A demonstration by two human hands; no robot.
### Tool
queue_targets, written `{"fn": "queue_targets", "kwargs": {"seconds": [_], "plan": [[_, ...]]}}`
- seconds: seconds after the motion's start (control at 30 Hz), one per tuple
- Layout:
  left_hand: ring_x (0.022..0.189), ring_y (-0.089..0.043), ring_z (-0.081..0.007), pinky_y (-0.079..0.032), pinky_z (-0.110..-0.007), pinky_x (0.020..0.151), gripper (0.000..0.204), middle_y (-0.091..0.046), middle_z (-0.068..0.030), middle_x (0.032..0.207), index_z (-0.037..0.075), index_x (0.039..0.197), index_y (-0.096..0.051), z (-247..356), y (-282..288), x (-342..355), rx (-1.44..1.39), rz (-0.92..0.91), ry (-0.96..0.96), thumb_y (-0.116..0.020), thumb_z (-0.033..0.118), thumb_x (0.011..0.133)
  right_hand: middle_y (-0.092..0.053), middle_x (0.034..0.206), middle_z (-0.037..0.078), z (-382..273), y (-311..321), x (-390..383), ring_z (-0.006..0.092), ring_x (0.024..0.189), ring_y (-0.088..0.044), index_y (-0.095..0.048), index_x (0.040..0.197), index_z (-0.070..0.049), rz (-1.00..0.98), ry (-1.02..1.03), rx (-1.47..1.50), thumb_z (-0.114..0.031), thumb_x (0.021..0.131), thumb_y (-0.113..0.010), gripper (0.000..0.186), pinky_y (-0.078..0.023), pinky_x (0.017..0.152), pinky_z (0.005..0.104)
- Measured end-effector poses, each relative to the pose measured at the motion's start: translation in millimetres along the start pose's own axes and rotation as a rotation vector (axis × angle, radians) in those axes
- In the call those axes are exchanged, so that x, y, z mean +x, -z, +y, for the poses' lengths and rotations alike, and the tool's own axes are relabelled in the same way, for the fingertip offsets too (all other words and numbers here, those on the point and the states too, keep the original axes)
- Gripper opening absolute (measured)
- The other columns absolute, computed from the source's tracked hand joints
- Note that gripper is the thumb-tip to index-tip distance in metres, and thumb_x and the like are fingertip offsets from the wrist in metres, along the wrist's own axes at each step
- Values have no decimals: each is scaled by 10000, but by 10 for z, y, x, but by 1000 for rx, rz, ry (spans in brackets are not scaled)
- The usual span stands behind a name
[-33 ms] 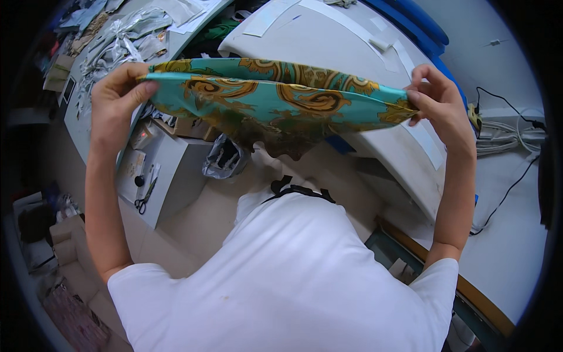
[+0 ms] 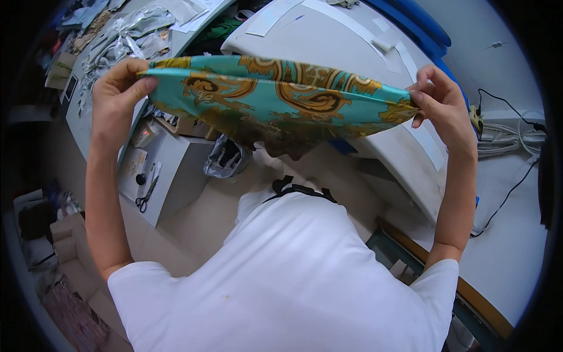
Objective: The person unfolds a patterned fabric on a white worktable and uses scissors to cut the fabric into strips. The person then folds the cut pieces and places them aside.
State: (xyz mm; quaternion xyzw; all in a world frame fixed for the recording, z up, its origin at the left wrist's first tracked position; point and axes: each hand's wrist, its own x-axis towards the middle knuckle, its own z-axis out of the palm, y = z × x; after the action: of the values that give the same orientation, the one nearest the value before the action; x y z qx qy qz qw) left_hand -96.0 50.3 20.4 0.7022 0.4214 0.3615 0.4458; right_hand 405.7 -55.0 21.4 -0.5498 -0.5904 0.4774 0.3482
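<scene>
A shiny teal cloth (image 2: 264,101) with a gold and brown scroll pattern is stretched between my raised hands. My left hand (image 2: 120,91) pinches one upper corner between thumb and fingers. At the opposite corner, the thumb and index finger of my right hand (image 2: 438,105) are closed on the cloth, the other fingers curled loosely. Two edges run along its top, one behind the other, almost touching. Its lower part sags in the middle into shadow, and what kind of piece it is cannot be made out.
Ahead stands a pale padded table (image 2: 340,41) with white strips on it. To the left are a worktable piled with grey cloth (image 2: 126,41), a cabinet with scissors (image 2: 143,201) on top, and a lined waste bin (image 2: 226,159). Cables (image 2: 507,139) hang at right.
The gap between the cloth's two upper edges has narrowed, and the back edge has come closer to the front one. Both hands keep their grip and have barely shifted.
</scene>
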Motion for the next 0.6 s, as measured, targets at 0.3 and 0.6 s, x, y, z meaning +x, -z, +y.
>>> {"fn": "queue_targets", "kwargs": {"seconds": [0.3,0.6], "plan": [[915,-591,-82,-454,-228,842,154,-649,-16,987,37,1054,-640,61,88,96,-241,43,-53,-698,88,920,-631,959,73,5,-281,17,140,860,-573,-668,877,5,-93,246,-252,-102,844,-714,121,-479,732,280],[950,-594,-84,-455,-224,844,158,-649,-25,1023,37,1096,-636,65,75,169,-184,157,-165,-661,54,940,-668,896,78,145,-338,-1,132,740,-603,-624,790,18,247,440,-461,-56,828,-769,167,-522,702,257]]}}
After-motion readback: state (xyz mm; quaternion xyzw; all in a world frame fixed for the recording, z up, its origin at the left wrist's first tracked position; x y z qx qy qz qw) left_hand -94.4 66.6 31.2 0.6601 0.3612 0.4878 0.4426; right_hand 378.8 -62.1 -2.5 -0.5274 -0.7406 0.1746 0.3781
